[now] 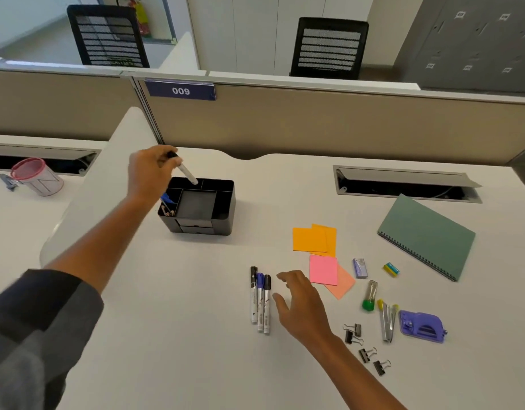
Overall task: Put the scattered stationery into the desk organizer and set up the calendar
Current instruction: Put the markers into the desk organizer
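My left hand [148, 170] holds a white marker with a black cap [186, 171], tip down over the back compartment of the black desk organizer [225, 214]. Pens stand in the organizer's left slot. My right hand [302, 303] hovers open just right of three markers [260, 300] that lie side by side on the desk. Orange sticky notes [311, 239] and pink sticky notes [323, 269] lie further right. The green spiral-bound calendar [427, 235] lies flat at the far right.
Near the right front lie several black binder clips [358, 341], a stapler [387, 322], a purple hole punch [422, 325], a green-capped tube [369, 295], a staple box [360, 268] and a small yellow eraser [391, 269]. A cable slot [403, 184] opens at the back. A pink-rimmed cup [36, 176] stands on the neighbouring desk.
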Available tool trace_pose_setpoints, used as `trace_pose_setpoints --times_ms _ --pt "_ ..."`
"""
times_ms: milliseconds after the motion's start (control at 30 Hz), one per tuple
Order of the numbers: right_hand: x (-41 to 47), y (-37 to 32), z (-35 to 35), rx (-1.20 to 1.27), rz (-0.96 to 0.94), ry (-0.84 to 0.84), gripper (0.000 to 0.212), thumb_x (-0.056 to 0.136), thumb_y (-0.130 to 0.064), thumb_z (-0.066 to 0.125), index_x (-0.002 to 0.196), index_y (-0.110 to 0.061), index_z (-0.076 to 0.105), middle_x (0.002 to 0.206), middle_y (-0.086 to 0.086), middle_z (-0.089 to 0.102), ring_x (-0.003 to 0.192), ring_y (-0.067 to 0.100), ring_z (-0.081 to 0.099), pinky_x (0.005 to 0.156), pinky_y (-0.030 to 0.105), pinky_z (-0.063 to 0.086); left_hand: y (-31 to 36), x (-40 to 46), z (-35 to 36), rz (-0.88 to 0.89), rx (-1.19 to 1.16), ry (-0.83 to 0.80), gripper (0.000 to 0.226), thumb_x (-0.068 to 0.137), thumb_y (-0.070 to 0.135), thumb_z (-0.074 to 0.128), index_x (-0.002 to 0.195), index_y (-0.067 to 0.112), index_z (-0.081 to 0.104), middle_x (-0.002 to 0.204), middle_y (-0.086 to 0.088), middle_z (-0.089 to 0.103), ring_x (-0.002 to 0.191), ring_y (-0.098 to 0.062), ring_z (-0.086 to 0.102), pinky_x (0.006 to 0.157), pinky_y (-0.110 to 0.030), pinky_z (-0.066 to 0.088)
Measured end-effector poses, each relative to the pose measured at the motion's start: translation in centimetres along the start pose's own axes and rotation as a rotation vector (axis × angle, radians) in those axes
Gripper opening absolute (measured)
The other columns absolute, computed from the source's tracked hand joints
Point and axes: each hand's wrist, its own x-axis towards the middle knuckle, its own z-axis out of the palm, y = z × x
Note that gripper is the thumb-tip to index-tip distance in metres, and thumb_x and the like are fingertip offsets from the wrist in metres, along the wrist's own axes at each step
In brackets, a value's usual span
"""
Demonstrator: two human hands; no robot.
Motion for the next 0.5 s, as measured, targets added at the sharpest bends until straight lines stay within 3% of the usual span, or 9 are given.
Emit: trace_pose_setpoints --times_ms 67,100,233,500 --pt "-0.3 0.4 0.1 -0.004 0.003 -0.007 0.036 0.096 -0.027 0.066 0.131 -0.027 0.058 0.126 -0.014 0.056 0.115 0.008 0.057 0.102 0.033 0.047 -1.2 1.1 -0.1 -0.011 0.067 -0.011 0.026 0.094 0.015 0.076 0.117 0.006 0.077 0.099 -0.014 0.08 0.084 -0.03 0.076 0.082 -0.015 0.056" --pt "-0.4 0.5 0.1 -0.007 0.004 -0.011 0.035 0.096 -0.027 0.066 0.13 -0.027 0.058 0.125 -0.015 0.056 0.114 0.008 0.057 0.102 0.032 0.046 -1.8 1.4 -0.1 -0.018 0.088 -0.02 0.025 0.094 0.013 0.075 0.117 0.004 0.077 0.1 -0.016 0.079 0.085 -0.032 0.076 0.08 -0.013 0.053" --pt "-0.7 1.3 0.4 -0.021 0.025 -0.028 0.031 0.096 -0.027 0.065 0.126 -0.028 0.059 0.121 -0.018 0.055 0.112 0.005 0.056 0.102 0.03 0.044 -3.6 2.2 0.6 -0.03 0.13 -0.07 0.024 0.096 0.008 0.073 0.118 -0.001 0.076 0.104 -0.019 0.078 0.088 -0.029 0.074 0.091 -0.031 0.056" --pt "-1.2 2.4 0.9 -0.045 0.034 -0.028 0.026 0.095 -0.025 0.067 0.121 -0.028 0.063 0.116 -0.021 0.055 0.106 -0.002 0.053 0.098 0.029 0.044 -6.2 3.7 2.0 -0.092 0.188 -0.138 0.026 0.096 0.005 0.07 0.121 -0.002 0.075 0.108 -0.023 0.077 0.082 -0.03 0.068 0.094 -0.036 0.055"
